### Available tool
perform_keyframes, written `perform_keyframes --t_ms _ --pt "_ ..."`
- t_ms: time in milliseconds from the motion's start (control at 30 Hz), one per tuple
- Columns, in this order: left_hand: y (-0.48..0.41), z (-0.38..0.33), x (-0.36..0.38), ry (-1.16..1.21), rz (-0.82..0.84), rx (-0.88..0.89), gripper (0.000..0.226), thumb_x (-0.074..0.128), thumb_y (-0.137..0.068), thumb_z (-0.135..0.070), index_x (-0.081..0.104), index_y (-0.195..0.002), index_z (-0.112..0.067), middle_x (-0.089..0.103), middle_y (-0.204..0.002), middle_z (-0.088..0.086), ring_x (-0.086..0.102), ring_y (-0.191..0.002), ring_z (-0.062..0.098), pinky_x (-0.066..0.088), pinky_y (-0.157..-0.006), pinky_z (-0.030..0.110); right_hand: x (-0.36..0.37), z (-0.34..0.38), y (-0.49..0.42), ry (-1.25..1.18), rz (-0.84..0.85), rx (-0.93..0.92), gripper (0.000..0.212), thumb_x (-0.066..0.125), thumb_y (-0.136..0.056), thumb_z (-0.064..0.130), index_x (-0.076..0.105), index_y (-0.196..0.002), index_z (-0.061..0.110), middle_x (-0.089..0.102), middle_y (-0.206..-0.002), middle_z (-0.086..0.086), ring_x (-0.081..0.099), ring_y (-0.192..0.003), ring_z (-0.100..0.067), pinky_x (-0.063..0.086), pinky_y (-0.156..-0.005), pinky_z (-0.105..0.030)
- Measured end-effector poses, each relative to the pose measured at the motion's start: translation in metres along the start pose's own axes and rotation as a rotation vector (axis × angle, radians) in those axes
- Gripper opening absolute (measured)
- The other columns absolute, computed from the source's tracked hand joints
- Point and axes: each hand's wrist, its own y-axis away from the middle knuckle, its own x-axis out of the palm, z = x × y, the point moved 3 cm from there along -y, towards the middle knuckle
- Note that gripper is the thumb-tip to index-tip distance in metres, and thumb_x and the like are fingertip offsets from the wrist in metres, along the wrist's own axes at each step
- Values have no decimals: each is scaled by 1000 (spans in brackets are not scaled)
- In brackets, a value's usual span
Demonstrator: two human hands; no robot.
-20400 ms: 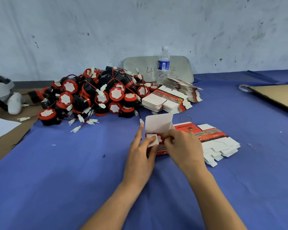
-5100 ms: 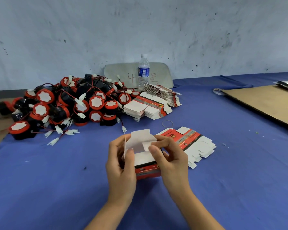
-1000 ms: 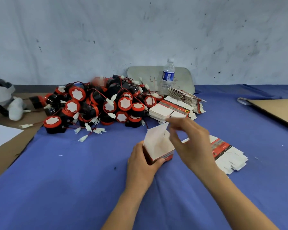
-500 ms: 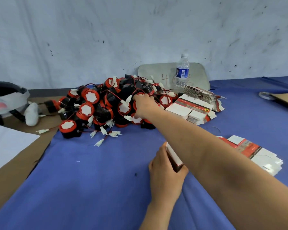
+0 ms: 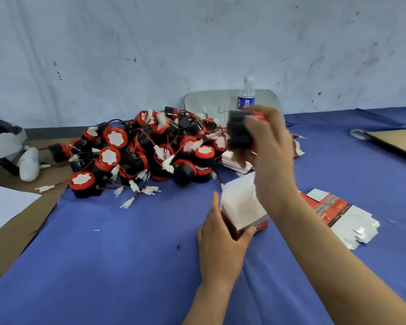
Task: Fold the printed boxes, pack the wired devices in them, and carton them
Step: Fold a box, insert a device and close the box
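My left hand (image 5: pixel 220 240) grips a folded red and white printed box (image 5: pixel 243 211) that stands on the blue cloth with its top flap up. My right hand (image 5: pixel 270 148) holds a black and red wired device (image 5: pixel 240 132) in the air above and behind the box; it is blurred. A heap of the same black and red devices (image 5: pixel 145 151) with red wires and white plugs lies at the back left. Flat printed boxes (image 5: pixel 338 214) lie to the right of the box.
A water bottle (image 5: pixel 246 95) stands at the back against a grey board (image 5: pixel 211 102). More flat boxes (image 5: pixel 234 160) lie behind my right hand. Brown cardboard (image 5: pixel 399 139) is at the far right, brown board and white paper (image 5: pixel 2 205) at the left edge.
My right hand has pulled a device out of the heap and lifted it back toward the box. My left hand has stayed on the box.
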Motion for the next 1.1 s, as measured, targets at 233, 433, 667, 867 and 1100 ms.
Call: perform_keyframes --t_ms 233,433,667,867,1100 --pt "6 -11 -1 120 -74 10 105 69 -56 -76 0 -134 -67 43 -137 -15 44 -128 12 42 -103 43 -104 -28 45 -582 -245 366 31 45 -97 41 64 -81 22 57 -78 1 42 -41 -6 35 -36 -13" --pt "5 -8 5 177 -19 58 104 79 -71 -39 9 -147 -50 37 -145 -26 43 -132 4 45 -102 31 -132 -32 38 -1030 -198 372 54 75 -74 29 57 -122 12 62 -109 -8 62 -62 -11 52 -54 -12" --pt "0 3 8 240 14 15 88 71 -85 -16 15 -128 -69 60 -117 -21 53 -100 -20 39 -73 -2 -152 -26 31 -787 -288 302 57 59 -72 63 61 -104 16 67 -87 0 57 -68 -14 47 -66 -23" --pt "0 1 13 230 154 49 67 72 -86 -18 34 -124 -58 56 -115 -38 48 -110 -19 38 -84 -1 -166 -6 29 -160 -331 33 39 46 -87 59 52 -99 22 67 -78 -2 45 -50 -13 34 -44 -18" --pt "0 -3 12 256 158 69 66 75 -83 -20 41 -133 -48 62 -114 -31 56 -105 -13 43 -78 3 -100 -44 56 728 276 -49 65 79 -70 47 42 -122 37 62 -95 23 63 -83 -1 50 -73 -18"
